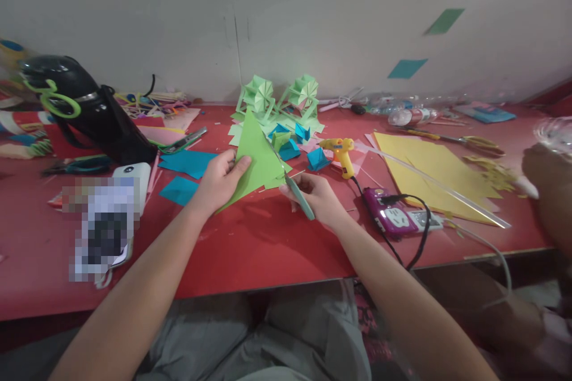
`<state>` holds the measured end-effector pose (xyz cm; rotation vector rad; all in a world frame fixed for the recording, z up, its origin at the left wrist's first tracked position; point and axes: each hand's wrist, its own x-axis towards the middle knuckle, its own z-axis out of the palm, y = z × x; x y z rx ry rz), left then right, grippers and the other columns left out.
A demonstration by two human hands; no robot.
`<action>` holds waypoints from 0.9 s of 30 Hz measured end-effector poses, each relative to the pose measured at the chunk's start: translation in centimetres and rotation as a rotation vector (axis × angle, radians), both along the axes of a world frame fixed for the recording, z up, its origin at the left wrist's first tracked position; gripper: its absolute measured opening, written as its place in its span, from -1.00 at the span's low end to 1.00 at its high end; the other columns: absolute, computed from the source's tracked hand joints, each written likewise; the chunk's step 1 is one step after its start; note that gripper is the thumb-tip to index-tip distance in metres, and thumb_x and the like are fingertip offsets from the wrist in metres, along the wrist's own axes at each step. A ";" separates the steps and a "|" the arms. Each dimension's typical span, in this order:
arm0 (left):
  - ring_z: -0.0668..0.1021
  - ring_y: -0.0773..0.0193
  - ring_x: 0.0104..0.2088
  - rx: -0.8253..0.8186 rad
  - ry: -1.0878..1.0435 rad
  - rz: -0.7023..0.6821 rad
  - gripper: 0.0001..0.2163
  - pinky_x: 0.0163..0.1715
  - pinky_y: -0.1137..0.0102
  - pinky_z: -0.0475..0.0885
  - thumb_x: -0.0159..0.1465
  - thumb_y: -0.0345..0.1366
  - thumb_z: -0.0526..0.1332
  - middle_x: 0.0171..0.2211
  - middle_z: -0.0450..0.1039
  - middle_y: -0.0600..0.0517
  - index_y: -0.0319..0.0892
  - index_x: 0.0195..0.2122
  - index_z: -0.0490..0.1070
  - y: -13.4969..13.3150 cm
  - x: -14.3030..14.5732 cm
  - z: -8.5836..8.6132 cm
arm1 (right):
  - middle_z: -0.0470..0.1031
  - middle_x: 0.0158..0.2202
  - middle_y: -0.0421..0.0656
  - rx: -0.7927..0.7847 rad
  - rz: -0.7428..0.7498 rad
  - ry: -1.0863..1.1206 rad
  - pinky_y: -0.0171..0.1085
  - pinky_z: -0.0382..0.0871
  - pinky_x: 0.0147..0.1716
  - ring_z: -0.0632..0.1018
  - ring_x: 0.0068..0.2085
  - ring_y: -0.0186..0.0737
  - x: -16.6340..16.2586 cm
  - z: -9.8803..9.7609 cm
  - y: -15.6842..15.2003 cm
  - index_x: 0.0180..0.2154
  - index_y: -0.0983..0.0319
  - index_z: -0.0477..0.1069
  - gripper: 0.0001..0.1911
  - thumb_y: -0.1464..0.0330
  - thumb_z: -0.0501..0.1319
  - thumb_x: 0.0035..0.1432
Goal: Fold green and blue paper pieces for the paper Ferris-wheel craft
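Red craft table (pixel 250 250) here, pretty messy, with grey trousers (pixel 268 333) showing just under its front edge. Both forearms reach in over that edge. The left hand (pixel 218 181) pinches the lower left side of a green paper triangle (pixel 257 158), thumb on top and fingers curled under, so the sheet stands tilted up off the table with its tip pointing away. The right hand (pixel 315 196) is closed around a grey-green tool (pixel 300 197), either scissors or a cutter, honestly can't tell which. Its far end meets the triangle's right corner.

Left of the hands sits a white power bank (pixel 134 181), with blue paper pieces (pixel 187 162) just behind it. To the right lies a purple power strip (pixel 391 214) with a black cable plugged in. A yellow glue gun (pixel 339 152) stands just past it, beside a big yellow sheet (pixel 433 169). Another person's hand (pixel 547 184) pokes in at the far right edge.

Further back are two folded green paper models (pixel 259 95), a black bag (pixel 89 107) on the left, then the white wall (pixel 313 24).
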<state>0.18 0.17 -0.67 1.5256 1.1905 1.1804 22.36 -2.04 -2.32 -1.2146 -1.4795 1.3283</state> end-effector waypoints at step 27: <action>0.36 0.28 -0.55 -0.019 0.034 -0.015 -0.68 -0.61 0.42 0.21 0.26 0.01 0.22 -0.58 0.26 0.10 -0.12 -0.46 0.31 -0.2 -0.2 0.0 | 0.38 -0.61 -0.28 -0.055 0.092 0.086 -0.32 0.23 -0.51 0.43 -0.57 -0.34 0.0 0.8 -0.4 -0.46 0.21 0.26 -0.49 -0.01 0.43 -0.07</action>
